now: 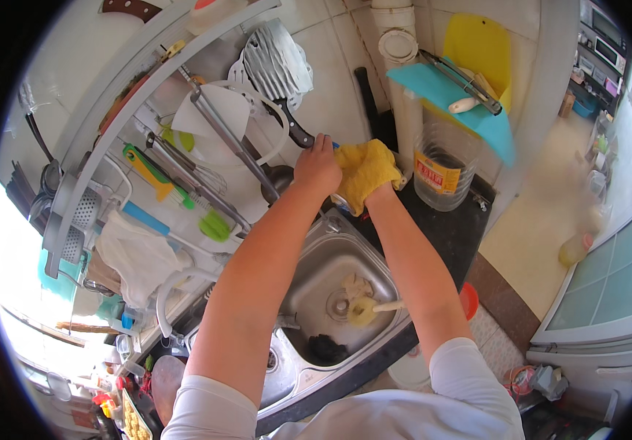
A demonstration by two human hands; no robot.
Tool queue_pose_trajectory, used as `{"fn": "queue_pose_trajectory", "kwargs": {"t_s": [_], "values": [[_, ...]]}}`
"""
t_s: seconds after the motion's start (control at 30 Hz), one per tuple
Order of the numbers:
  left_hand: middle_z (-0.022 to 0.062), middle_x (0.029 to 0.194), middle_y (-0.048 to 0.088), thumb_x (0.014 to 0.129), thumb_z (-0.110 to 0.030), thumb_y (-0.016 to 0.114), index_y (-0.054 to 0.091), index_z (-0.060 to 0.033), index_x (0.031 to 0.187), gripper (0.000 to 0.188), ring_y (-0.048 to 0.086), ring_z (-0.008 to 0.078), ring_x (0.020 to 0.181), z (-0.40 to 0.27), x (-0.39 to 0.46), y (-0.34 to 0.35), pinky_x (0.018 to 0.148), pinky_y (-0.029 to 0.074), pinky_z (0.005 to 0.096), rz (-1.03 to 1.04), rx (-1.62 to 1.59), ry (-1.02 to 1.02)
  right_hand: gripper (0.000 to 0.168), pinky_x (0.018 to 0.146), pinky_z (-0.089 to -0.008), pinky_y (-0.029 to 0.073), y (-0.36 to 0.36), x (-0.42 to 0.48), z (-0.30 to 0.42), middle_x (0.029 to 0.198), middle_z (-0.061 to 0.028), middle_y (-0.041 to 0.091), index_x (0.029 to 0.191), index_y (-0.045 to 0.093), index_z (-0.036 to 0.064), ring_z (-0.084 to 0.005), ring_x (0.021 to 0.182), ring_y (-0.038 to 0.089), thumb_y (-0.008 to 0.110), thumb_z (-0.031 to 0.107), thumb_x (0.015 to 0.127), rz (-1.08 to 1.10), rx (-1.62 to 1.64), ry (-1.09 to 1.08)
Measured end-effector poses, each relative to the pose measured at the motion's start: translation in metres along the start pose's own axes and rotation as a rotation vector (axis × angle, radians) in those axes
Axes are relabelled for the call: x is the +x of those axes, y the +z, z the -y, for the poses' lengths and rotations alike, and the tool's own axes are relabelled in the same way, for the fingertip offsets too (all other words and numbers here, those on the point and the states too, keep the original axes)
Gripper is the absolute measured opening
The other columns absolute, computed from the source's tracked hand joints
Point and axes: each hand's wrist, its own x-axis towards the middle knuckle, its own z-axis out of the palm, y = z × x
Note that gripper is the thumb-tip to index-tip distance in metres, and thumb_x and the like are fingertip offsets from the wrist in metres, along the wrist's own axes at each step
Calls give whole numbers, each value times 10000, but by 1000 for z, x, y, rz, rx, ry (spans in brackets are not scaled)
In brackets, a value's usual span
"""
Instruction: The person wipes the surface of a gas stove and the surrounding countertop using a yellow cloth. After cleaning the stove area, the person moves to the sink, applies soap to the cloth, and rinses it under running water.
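Both arms reach up over the steel sink. My left hand [319, 168] has its fingers curled beside the end of a black riveted handle [297, 131] on a hanging utensil; whether it grips this is unclear. A yellow cloth [365, 168] covers most of my right hand [380, 193], which is closed on it. Between and below the hands, part of a blue-and-white item [342, 203] shows, mostly hidden. In the sink basin [310, 291] lie a yellowish round brush or sponge with a pale handle [363, 311], a beige scrap [357, 286] and a black scrubber [327, 348].
A clear plastic bottle [443, 170] stands on the black counter [453, 236] at right, below a turquoise sheet [448, 93] bearing tongs [461, 80]. Ladles, brushes and strainers hang from a rail [145, 82] at left. A curved faucet [165, 302] is left of my left arm.
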Motion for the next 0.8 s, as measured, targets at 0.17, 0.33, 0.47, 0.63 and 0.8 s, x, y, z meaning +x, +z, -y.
{"fn": "queue_pose_trajectory", "kwargs": {"t_s": [0.17,0.33,0.47,0.63,0.8], "values": [[208,1341,484,801,-97,505,471,39,1282,501,513,345,1182,1,2,5,999,413,397,-29,74,63,359,876,-393,388,46,8,-10,1101,-21,624,1084,601,202,-250,1061,546,478,448,854,-1,155,15],[190,1341,491,809,-118,489,487,19,1279,490,529,328,1168,0,5,-1,991,425,394,67,95,27,382,889,-390,387,71,14,-14,1157,-24,605,1124,581,191,-245,1106,525,486,445,856,72,30,47],[160,1364,478,821,-128,463,488,-6,1293,488,521,325,1182,-16,14,-5,993,427,389,128,82,23,404,899,-387,386,85,14,-33,1202,-27,589,1156,566,181,-241,1143,509,492,442,857,59,-56,69],[146,1409,433,847,-152,432,488,-7,1299,478,515,322,1192,-1,5,-8,1000,424,384,223,52,-78,350,854,-396,416,-4,-2,2,1113,-24,629,1076,601,187,-256,1042,571,532,419,823,13,-23,-60],[151,1404,427,881,-178,395,473,8,1297,462,519,337,1182,-16,8,-20,991,432,396,293,131,-16,254,768,-395,460,-45,-11,-14,981,-14,667,972,639,193,-257,912,632,581,354,784,-21,-28,-138]]}}
